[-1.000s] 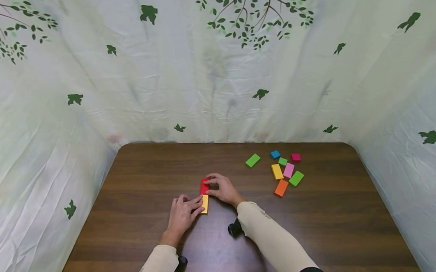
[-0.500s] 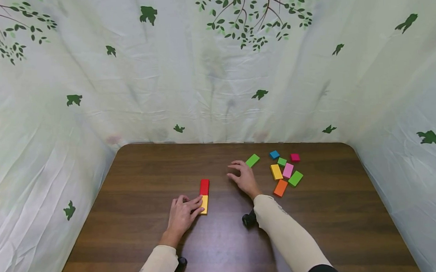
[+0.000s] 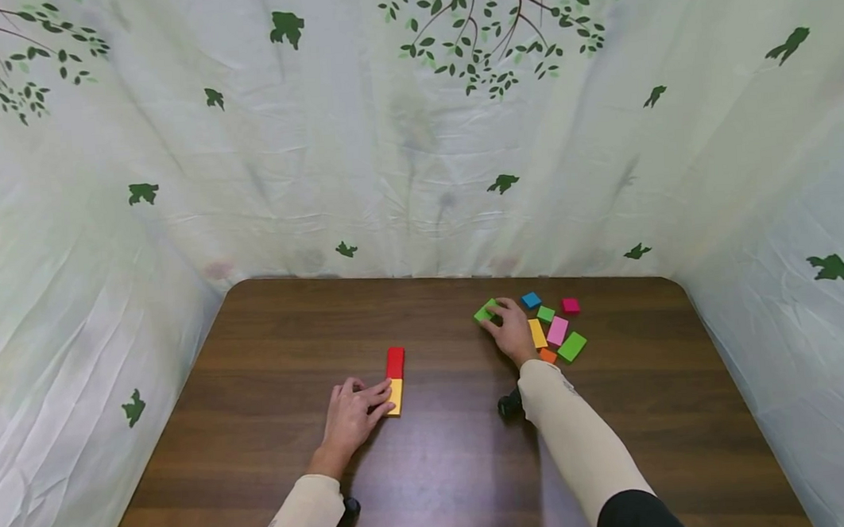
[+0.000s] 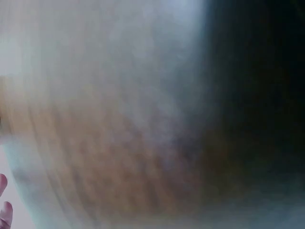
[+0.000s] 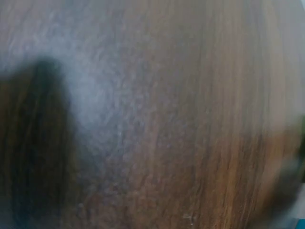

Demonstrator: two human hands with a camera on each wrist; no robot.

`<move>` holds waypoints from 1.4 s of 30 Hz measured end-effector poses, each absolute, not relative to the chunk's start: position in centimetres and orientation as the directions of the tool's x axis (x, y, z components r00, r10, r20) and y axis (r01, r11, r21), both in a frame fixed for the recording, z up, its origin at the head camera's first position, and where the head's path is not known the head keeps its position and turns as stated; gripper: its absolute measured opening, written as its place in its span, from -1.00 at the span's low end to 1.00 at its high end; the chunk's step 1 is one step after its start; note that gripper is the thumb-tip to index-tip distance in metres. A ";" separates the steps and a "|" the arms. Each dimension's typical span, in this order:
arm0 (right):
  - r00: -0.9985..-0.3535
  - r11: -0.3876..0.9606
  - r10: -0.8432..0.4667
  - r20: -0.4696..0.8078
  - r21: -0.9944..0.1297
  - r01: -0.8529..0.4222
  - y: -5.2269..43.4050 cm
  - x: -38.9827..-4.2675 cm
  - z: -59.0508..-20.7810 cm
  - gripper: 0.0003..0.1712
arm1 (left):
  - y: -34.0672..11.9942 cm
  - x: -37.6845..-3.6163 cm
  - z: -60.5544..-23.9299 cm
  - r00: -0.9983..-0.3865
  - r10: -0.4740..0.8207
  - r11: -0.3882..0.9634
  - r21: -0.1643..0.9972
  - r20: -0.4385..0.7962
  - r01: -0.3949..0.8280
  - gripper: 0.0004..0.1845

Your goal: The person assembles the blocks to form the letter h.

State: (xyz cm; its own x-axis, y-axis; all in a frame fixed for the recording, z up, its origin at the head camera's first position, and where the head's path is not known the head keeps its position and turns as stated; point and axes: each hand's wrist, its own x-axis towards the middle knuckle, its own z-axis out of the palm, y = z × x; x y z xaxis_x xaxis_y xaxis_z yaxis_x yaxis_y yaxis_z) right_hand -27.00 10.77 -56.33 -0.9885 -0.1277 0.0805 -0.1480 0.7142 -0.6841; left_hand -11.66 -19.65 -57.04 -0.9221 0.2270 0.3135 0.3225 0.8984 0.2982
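The head view looks forward and down over the table (image 3: 259, 431), while both wrist views press blurrily close to its wood.

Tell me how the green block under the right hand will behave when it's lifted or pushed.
The green block looks flat and rigid, so it should probably slide rather than roll or tip. It appears small under the right hand, so likely light. On the smooth table it may skid easily.

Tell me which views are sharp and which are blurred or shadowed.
Head view: sharp, evenly lit, curved by a wide lens; right hand on the green block, left hand at the yellow block. Both wrist views: blurred wood grain of the table, with dark shadow patches.
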 end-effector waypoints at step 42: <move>-0.910 0.718 -0.414 0.026 -0.605 -0.344 5.2 -28.2 -56.1 -0.59 | -19.6 -11.8 -57.4 -0.914 0.218 0.901 0.289 0.343 0.323 -0.64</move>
State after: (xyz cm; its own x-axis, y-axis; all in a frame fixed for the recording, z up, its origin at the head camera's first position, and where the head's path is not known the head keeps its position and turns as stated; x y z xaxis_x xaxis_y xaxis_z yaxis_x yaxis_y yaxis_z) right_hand -28.19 5.20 -56.07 -0.9098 -0.4142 0.0264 -0.3443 0.7176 -0.6054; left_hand -11.77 -19.55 -57.41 -0.9136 0.2178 0.3433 0.3234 0.9010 0.2891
